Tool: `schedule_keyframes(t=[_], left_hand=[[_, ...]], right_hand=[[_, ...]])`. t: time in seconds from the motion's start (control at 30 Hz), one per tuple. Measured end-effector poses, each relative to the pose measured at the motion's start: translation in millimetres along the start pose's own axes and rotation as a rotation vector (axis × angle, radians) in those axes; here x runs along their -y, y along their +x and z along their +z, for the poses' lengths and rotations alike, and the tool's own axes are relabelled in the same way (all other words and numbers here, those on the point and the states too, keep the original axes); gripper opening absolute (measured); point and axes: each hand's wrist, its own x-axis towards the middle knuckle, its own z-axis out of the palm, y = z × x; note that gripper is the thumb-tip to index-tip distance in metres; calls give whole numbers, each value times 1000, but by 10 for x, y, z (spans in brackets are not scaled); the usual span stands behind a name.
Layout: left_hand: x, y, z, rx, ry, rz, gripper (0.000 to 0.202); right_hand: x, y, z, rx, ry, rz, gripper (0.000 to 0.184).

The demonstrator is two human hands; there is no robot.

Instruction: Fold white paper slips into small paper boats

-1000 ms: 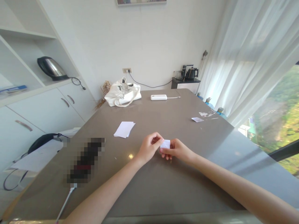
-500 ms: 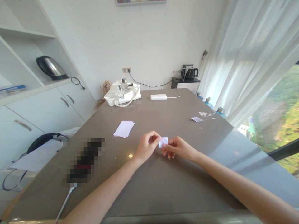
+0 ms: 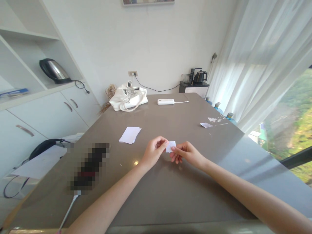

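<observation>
A small white piece of paper (image 3: 171, 145) is held up between my two hands, above the middle of the table. My left hand (image 3: 155, 151) pinches its left edge between thumb and forefinger. On the other side, my right hand (image 3: 186, 152) grips the lower right part, thumb in front and the other fingers behind or below it. Whether the paper is folded is too small to tell. Beyond my left hand lies a short stack of white paper sheets (image 3: 130, 135) on the table. Farther right rests another small piece of paper (image 3: 206, 125).
The brown table (image 3: 165, 195) carries a white handbag (image 3: 128, 97) and a white power bank (image 3: 166, 101) with a cable at its far side. At the left, a blurred-out dark device (image 3: 90, 167) has a white cable (image 3: 67, 211). White paper flakes (image 3: 214, 120) lie near the right edge.
The right hand and the paper's right side have shifted slightly up and to the right. My left hand still pinches the left edge, almost unmoved.
</observation>
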Motion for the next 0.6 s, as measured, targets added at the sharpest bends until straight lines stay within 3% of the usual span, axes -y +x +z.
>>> schedule_keyframes(t=[0.13, 0.33, 0.5, 0.6], left_hand=[[67, 17, 1, 24, -81, -58, 28], [101, 8, -13, 93, -82, -82, 30], [59, -19, 17, 157, -282, -176, 34], [54, -17, 17, 138, -389, -214, 32]], right_hand=[[-2, 21, 3, -19, 1, 29, 54], [6, 7, -19, -209, -126, -144, 36], [8, 22, -58, -269, -2, -174, 32], [4, 34, -76, -291, 44, -207, 32]])
